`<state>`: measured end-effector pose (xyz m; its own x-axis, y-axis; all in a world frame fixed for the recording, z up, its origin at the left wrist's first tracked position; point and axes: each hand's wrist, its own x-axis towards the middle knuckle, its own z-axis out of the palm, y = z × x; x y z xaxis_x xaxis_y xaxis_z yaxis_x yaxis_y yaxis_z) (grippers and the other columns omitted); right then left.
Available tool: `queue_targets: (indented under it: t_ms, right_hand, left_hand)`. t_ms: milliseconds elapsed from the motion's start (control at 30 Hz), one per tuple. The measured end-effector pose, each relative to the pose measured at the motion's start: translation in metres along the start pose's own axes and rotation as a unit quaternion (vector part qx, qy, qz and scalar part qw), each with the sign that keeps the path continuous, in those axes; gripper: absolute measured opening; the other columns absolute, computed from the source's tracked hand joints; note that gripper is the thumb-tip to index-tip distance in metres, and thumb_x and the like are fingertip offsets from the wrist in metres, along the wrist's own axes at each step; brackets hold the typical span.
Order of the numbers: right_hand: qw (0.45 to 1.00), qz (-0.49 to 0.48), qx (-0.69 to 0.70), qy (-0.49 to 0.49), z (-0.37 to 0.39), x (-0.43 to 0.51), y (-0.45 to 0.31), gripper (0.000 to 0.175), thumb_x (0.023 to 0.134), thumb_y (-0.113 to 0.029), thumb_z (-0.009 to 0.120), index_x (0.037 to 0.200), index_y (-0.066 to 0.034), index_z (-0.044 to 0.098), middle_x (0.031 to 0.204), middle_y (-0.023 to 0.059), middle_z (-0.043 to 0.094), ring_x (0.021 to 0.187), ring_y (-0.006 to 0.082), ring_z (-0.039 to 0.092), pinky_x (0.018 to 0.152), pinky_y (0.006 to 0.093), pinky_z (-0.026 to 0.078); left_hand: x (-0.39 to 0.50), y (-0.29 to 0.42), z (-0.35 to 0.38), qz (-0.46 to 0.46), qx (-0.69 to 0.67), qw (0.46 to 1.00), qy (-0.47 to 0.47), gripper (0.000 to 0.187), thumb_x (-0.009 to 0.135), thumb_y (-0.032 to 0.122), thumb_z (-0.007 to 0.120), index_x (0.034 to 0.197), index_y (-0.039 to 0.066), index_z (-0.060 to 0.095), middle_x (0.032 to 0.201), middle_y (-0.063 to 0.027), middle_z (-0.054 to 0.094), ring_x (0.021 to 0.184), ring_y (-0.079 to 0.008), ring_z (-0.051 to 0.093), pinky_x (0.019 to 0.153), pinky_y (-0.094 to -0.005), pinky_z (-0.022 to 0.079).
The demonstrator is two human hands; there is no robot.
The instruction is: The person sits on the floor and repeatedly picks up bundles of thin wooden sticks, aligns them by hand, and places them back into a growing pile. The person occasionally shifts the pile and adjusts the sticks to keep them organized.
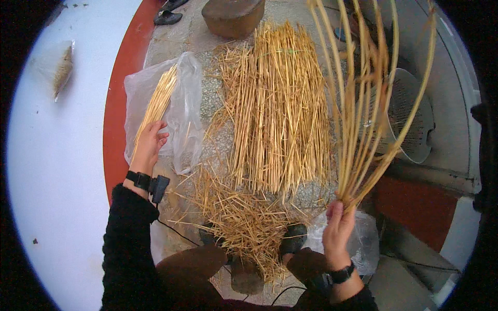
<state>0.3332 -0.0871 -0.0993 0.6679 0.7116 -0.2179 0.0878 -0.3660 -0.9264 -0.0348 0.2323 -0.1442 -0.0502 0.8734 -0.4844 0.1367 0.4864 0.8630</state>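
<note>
My right hand (339, 229) grips several long straw stalks (352, 128) by their lower ends. The stalks fan upward, with dry leaf sheaths on some of them. On the left, my left hand (149, 142) is over the lower part of a small bundle of clean, pale straws (161, 93), fingers loosely apart; whether it touches them is unclear. That bundle lies on a translucent plastic bag (186, 116). Between my hands a large pile of long straw (276, 116) lies on the speckled floor, with a green tie near its top.
Loose straw scraps (249, 217) cover the floor between my shoes. A brown rounded block or stool (233, 17) stands beyond the large pile. At right are a grey perforated plastic basket (410, 116) and another clear plastic bag (363, 241). Dark shoes (168, 17) and a bag of grain-like material (63, 74) lie upper left.
</note>
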Motion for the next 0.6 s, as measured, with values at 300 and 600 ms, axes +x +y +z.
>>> queue_targets:
  t_ms: [300, 600]
  right_hand:
    - [0.986, 0.007, -0.029, 0.161, -0.076, -0.012, -0.013, 0.017, 0.095, -0.007, 0.048, 0.111, 0.0002, 0.053, 0.079, 0.0006, 0.049, 0.070, 0.0111, 0.044, 0.064, 0.0254, 0.041]
    - [0.979, -0.049, -0.137, 0.146, -0.253, 0.013, -0.183, 0.025, 0.097, -0.009, 0.044, 0.120, -0.0002, 0.049, 0.084, 0.0011, 0.049, 0.075, 0.0103, 0.044, 0.066, 0.0243, 0.039]
  left_hand:
    - [-0.140, 0.056, -0.068, -0.030, 0.030, 0.996, 0.079, 0.021, 0.094, 0.023, 0.056, 0.108, 0.008, 0.056, 0.102, -0.0017, 0.060, 0.074, -0.0127, 0.055, 0.067, -0.0255, 0.045]
    - [-0.311, 0.204, -0.074, -0.029, -0.048, 0.978, 0.202, 0.023, 0.094, 0.026, 0.055, 0.107, 0.008, 0.056, 0.101, -0.0030, 0.061, 0.078, -0.0115, 0.056, 0.066, -0.0250, 0.048]
